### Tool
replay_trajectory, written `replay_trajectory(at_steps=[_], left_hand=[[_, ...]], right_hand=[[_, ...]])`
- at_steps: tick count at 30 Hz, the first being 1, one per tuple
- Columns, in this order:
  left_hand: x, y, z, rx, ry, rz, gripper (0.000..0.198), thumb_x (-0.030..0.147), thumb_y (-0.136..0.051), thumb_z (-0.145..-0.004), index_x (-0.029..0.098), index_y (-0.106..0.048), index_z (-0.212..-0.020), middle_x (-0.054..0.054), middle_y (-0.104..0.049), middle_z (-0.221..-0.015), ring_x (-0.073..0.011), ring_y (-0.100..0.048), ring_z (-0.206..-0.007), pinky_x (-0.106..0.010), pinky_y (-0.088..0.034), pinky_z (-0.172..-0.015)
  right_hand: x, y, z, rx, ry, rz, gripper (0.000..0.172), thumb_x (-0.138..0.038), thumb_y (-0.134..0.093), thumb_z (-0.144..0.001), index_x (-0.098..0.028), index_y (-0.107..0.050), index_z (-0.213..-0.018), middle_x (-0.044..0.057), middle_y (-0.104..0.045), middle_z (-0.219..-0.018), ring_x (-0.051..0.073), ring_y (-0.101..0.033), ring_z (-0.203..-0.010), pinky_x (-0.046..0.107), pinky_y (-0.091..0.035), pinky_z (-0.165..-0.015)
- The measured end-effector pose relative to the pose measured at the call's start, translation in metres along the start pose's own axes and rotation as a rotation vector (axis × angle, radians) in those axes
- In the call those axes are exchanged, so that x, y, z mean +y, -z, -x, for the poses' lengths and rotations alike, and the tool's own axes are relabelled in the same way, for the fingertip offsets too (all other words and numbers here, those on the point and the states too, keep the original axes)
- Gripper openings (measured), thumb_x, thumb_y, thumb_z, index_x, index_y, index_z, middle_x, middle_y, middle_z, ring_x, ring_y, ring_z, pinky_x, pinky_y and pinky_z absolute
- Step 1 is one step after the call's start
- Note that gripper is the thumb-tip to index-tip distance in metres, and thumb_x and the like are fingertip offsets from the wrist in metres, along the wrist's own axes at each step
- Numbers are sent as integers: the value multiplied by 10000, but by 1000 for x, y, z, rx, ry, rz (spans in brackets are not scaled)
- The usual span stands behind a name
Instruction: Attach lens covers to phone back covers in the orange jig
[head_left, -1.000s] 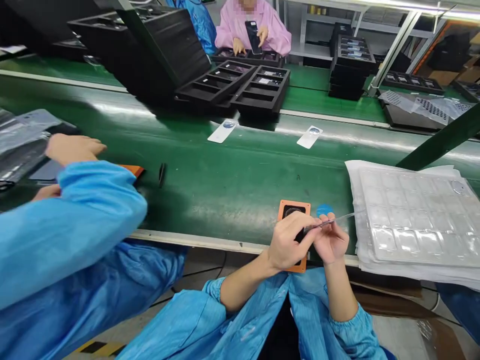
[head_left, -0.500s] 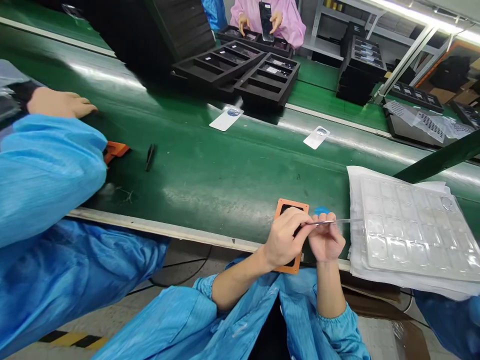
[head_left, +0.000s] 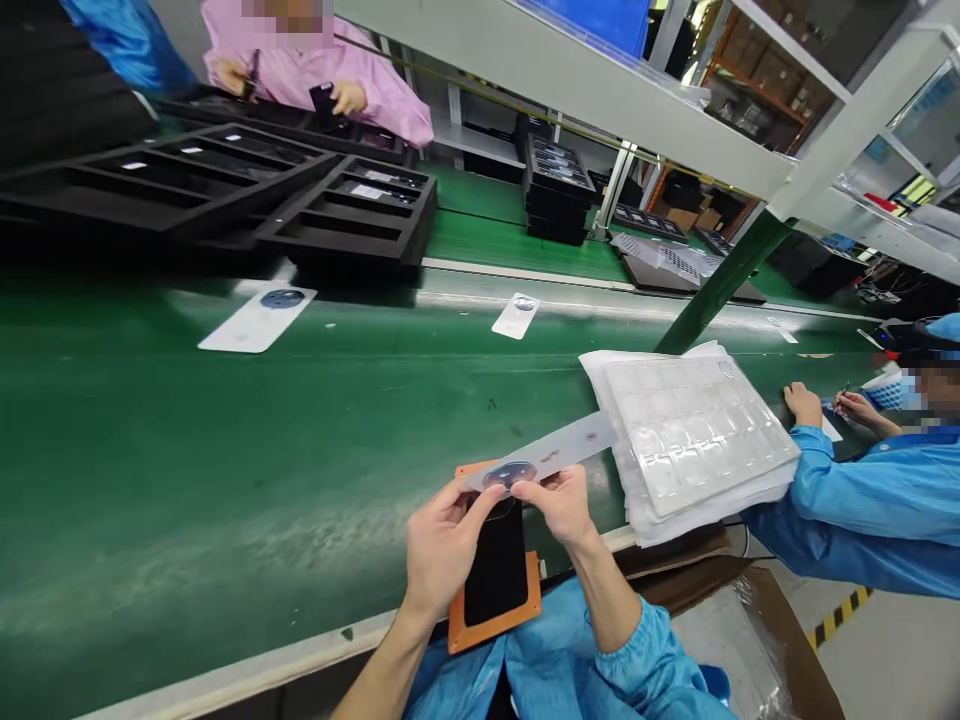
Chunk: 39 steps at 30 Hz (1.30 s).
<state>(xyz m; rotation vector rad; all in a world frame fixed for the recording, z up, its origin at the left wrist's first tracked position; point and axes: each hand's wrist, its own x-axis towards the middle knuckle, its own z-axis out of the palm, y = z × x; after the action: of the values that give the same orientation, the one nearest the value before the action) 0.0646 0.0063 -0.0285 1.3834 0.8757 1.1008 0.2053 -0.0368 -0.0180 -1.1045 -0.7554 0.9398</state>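
Between both my hands is a white phone back cover (head_left: 568, 452), a thin panel with a round dark camera disc at its near end. My left hand (head_left: 442, 548) pinches it beside the disc with thumb and fingers. From the other side, the thumb and fingers of my right hand (head_left: 564, 508) grip the same end. The cover is tilted, its far end near the clear trays. Below my hands lies an orange frame (head_left: 491, 634) with a black pad (head_left: 496, 575), partly hidden by them.
Clear compartment trays (head_left: 690, 430) are stacked on white sheets at the right. Two similar white covers (head_left: 259, 325) (head_left: 516, 316) lie across the green bench. Black foam trays (head_left: 352, 225) stand at the back left. A green post (head_left: 720, 285) rises behind the stack. Co-workers sit opposite and at right.
My view has swung to the right, bringing a co-worker there into sight. The cover, seen edge-on before, now shows its face and camera disc. Both hands still hold it.
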Motion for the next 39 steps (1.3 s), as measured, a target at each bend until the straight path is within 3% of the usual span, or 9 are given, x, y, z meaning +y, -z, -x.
replay_trajectory(at_steps=[4,7,15,18,21,24,31,36,39], left_hand=[[24,-2,-2,-76,-283,-41,81,259,-780,-837,179,-767,-838,-35,-772,-833,-166,-723,-779,-252,-576,-763],[37,-8,-4,-96,-460,-13,27,164,-764,-854,185,-753,-866,-29,-761,-828,-145,-712,-781,-243,-566,-767],[54,-12,-3,-83,-653,-35,176,108,-782,-829,168,-737,-989,-55,-764,-883,-165,-713,-850,-280,-577,-811],[50,-4,-6,-88,-527,-70,93,133,-760,-853,179,-767,-933,-42,-776,-872,-162,-717,-833,-272,-567,-811],[37,4,-13,-187,-229,10,71,237,-793,-834,170,-785,-814,-42,-772,-808,-182,-720,-784,-280,-572,-759],[22,8,-16,-247,-36,215,252,386,-857,-759,147,-778,-760,-73,-764,-782,-216,-727,-768,-323,-596,-741],[15,12,-15,-267,-58,448,275,416,-895,-711,168,-784,-747,-100,-774,-817,-249,-745,-826,-383,-604,-795],[17,16,-16,-310,-89,365,241,397,-868,-746,172,-782,-738,-96,-768,-793,-252,-734,-812,-384,-588,-791],[10,18,-19,-295,24,185,212,366,-835,-770,164,-781,-809,-96,-775,-853,-260,-731,-855,-393,-583,-841]], right_hand=[[-11,8,0,-67,131,-69,276,-331,-936,-598,-227,-684,-646,-8,-717,-663,184,-675,-651,332,-569,-660],[-17,13,-3,-161,228,-174,238,-319,-918,-674,-265,-688,-705,-27,-695,-667,172,-670,-663,334,-562,-666],[-22,24,-4,-295,379,-8,133,-371,-805,-838,-281,-706,-842,-10,-697,-754,176,-677,-730,361,-568,-715],[-32,26,2,-234,416,205,109,-258,-802,-837,-261,-712,-899,5,-710,-814,181,-679,-777,351,-561,-722],[-47,20,9,-124,524,399,244,-114,-770,-827,-259,-699,-1010,3,-716,-836,172,-674,-784,337,-553,-728],[-60,10,12,-245,620,521,309,-69,-738,-833,-264,-695,-1068,21,-740,-883,180,-686,-805,347,-557,-740],[-68,9,12,-299,623,669,322,-79,-713,-846,-265,-687,-1108,34,-753,-948,192,-708,-845,348,-573,-750],[-72,10,16,-348,616,689,258,-79,-675,-875,-261,-708,-1054,20,-758,-902,174,-707,-802,325,-559,-737],[-55,9,8,-321,451,690,125,-152,-689,-878,-246,-728,-950,12,-748,-848,162,-692,-763,303,-551,-723]])
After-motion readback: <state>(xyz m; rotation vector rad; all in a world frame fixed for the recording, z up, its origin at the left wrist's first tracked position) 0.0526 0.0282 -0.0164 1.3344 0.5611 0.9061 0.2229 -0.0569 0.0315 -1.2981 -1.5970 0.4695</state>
